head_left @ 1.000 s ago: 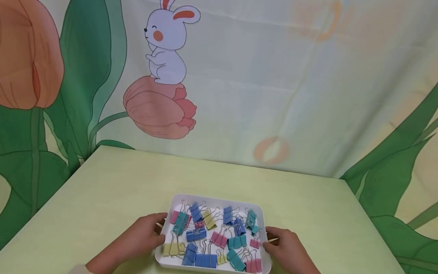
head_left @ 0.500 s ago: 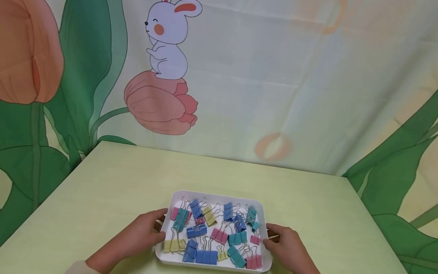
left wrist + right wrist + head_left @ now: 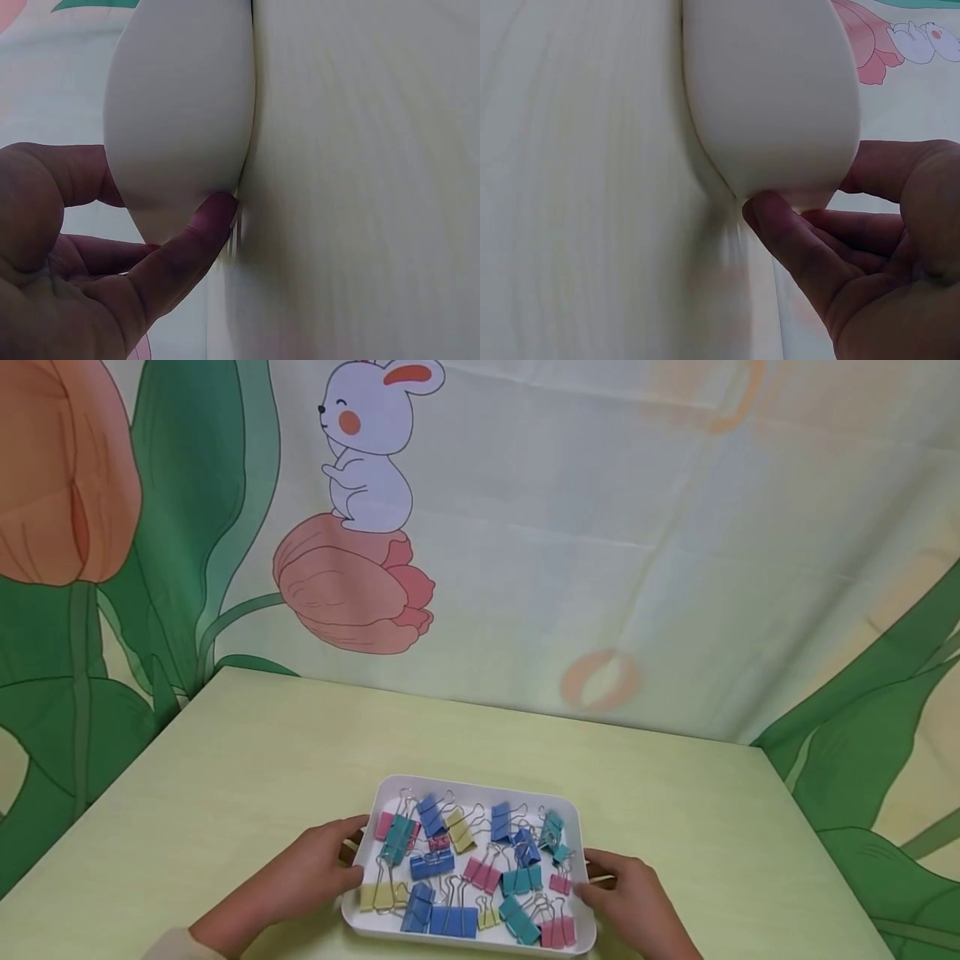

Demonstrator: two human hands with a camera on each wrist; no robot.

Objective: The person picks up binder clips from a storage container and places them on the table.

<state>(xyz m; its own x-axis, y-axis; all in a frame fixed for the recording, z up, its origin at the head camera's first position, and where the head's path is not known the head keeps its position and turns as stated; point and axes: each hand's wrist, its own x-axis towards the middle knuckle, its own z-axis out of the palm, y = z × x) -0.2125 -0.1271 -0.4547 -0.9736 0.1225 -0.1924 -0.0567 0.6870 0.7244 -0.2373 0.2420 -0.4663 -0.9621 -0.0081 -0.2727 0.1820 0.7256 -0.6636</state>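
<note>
A white rectangular tray sits near the front of the table in the head view. Binder clips lie scattered in it: blue ones, teal ones, yellow ones and pink ones, with wire handles pointing various ways. My left hand grips the tray's left side, my right hand its right side. Both wrist views show the smooth outer wall close up. There the left thumb and the right thumb press at one edge, with fingers at the other, partly hidden behind the wall.
The pale yellow-green table stretches behind and to both sides of the tray. A fabric backdrop with a printed rabbit, tulips and leaves hangs along its far edge.
The scene sits slightly higher in the head view than a second ago. Both hands keep their hold, and the tray and clips stay in the same arrangement.
</note>
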